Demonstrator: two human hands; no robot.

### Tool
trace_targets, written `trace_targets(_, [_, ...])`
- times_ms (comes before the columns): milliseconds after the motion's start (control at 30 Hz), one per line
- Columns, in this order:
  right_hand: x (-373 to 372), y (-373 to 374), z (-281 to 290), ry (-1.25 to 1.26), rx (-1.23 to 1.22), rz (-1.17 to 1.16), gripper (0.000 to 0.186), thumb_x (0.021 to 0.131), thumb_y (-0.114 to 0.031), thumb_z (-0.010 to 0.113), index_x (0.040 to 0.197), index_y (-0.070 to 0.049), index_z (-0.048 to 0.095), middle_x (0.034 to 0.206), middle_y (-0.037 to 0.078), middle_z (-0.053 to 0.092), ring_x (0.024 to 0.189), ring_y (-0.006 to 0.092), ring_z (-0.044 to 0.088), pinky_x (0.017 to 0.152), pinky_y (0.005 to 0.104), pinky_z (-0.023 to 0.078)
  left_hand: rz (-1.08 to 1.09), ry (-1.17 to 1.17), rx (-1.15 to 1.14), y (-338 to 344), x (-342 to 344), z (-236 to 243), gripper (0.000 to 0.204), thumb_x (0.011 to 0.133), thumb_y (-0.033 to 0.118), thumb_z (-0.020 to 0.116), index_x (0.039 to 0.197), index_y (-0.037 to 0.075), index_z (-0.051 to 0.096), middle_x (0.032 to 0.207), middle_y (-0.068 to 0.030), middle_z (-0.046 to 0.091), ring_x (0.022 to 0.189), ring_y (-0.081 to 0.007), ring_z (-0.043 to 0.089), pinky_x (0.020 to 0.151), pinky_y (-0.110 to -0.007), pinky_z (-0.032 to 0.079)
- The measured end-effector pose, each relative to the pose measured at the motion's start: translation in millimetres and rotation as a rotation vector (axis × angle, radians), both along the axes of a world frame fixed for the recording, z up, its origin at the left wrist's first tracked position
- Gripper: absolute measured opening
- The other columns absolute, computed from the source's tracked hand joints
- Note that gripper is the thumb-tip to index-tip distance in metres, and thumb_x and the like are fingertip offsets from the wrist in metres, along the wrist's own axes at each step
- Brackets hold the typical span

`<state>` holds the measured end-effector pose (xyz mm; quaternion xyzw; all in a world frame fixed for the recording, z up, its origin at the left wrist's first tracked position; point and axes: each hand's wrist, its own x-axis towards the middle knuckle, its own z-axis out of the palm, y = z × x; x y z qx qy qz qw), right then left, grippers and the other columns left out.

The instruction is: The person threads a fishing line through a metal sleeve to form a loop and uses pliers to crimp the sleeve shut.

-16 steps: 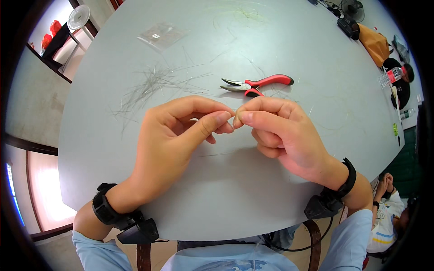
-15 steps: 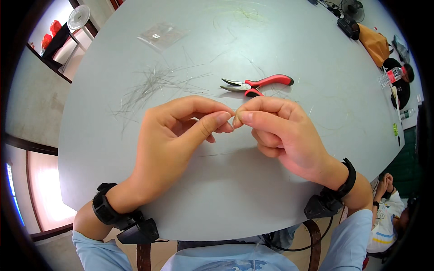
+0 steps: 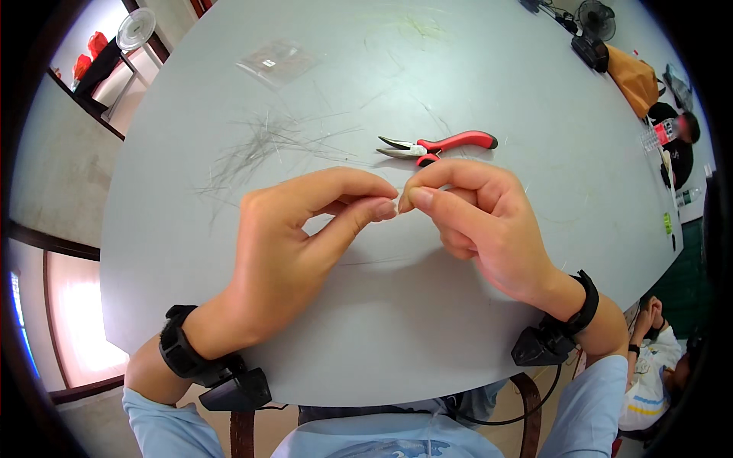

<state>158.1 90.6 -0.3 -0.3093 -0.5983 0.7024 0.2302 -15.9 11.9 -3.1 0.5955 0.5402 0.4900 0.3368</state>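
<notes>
My left hand (image 3: 286,244) and my right hand (image 3: 492,221) meet over the middle of the grey table (image 3: 382,343), thumb and forefinger of each pinched together. Their fingertips nearly touch. Whatever lies in the pinches is too small to make out. Just beyond the right fingers lie curved-nose pliers (image 3: 458,140) with red and black handles, partly hidden by that hand. A loose heap of thin, straight wire-like pieces (image 3: 263,149) spreads beyond my left hand. One thin strand (image 3: 374,262) rests on the tabletop nearer me, below the fingertips.
A clear plastic bag (image 3: 279,62) lies at the far left. Along the right edge are an orange-brown bag (image 3: 632,80), a bottle with a red label (image 3: 663,133) and a small fan (image 3: 595,19). Another person (image 3: 649,374) sits at lower right.
My fingertips have shifted slightly, and the right fingers have loosened their curl a little. Both hands keep their pinches. The pliers and wire-like pieces stay where they lay.
</notes>
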Motion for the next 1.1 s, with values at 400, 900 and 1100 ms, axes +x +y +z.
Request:
trace_targets(400, [1.3, -0.4, -0.3, -0.024, 0.154, -0.001, 0.010, 0.086, -0.006, 0.052, 0.086, 0.001, 0.059, 0.053, -0.006, 0.046, 0.041, -0.0002, 0.027, 0.040, 0.0195, 0.018, 0.060, 0.024, 0.062, 1.1, -2.5, -2.8, 0.010, 0.084, -0.001, 0.059, 0.092, -0.004, 0.061, 0.088, -0.0081, 0.062, 0.079, -0.0124, 0.059, 0.073, -0.023, 0.047])
trace_targets(900, [-1.5, -3.1, 0.1, -0.035, 0.137, -0.022, 0.011, 0.086, -0.009, 0.054, 0.082, -0.003, 0.062, 0.048, -0.010, 0.029, 0.045, 0.0000, 0.020, 0.045, 0.0218, 0.014, 0.053, -0.051, 0.059, 3.5, -2.9, -7.7, 0.009, 0.081, 0.003, 0.061, 0.089, -0.001, 0.063, 0.086, -0.0079, 0.065, 0.078, -0.0141, 0.063, 0.072, -0.025, 0.051])
trace_targets(1100, [-1.5, -4.3, 0.3, -0.035, 0.141, -0.025, 0.011, 0.087, -0.009, 0.054, 0.083, -0.003, 0.062, 0.050, -0.010, 0.033, 0.046, -0.0007, 0.022, 0.045, 0.0211, 0.014, 0.011, -0.068, 0.019, 1.5, -2.2, -4.0, 0.010, 0.083, -0.002, 0.059, 0.092, -0.004, 0.061, 0.089, -0.0077, 0.062, 0.083, -0.0124, 0.059, 0.076, -0.025, 0.048])
